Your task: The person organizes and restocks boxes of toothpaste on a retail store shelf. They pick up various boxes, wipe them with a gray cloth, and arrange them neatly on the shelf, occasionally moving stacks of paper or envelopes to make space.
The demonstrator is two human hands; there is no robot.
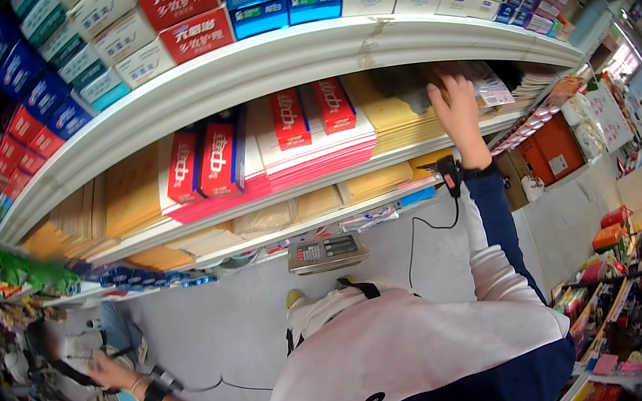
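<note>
My right hand [455, 102] reaches into the shelf below the upper ledge. Its fingertips are at a dark, partly hidden item [403, 85], and I cannot make out whether they grip it. Under that item lies a stack of yellow-brown paper envelopes [398, 123]. To the hand's right is a clear plastic packet [492, 89] bearing a printed label. Red toothpaste boxes [221, 158] rest on stacks of white and pink-edged paper [316, 156] further left. My left hand [109, 370] is stretched out low on the left, blurred, with its fingers hard to read.
Rows of toothpaste boxes [284, 11] fill the upper ledge. A weighing scale [327, 253] with a keypad stands below the shelves, near my feet. Another person [90, 339] is close to my left hand. An orange crate [550, 150] sits at the right. Cables hang from both wrist devices.
</note>
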